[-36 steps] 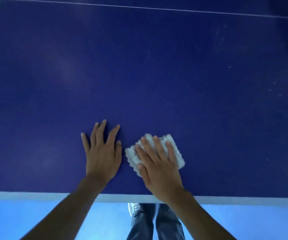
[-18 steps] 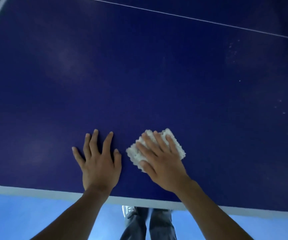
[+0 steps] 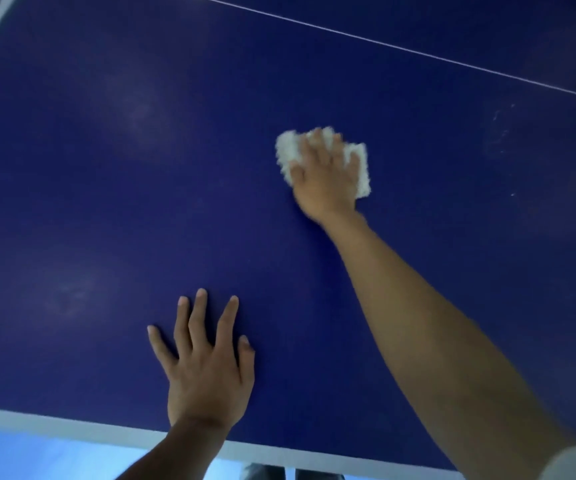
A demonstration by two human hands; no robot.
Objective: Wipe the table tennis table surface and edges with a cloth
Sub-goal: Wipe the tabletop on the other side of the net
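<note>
Pressing the white cloth (image 3: 288, 152) flat on the blue surface (image 3: 106, 185) under our right hand (image 3: 326, 178), fingers straight, left hand (image 3: 207, 372) splayed and empty near the edge (image 3: 72, 427), we judge the unpinched cloth may slip out mid-stroke, missing the specks (image 3: 501, 129) beyond.

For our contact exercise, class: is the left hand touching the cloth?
Apart. The head view shows bare blue table between the left hand and the cloth, which lies under the right hand.
</note>
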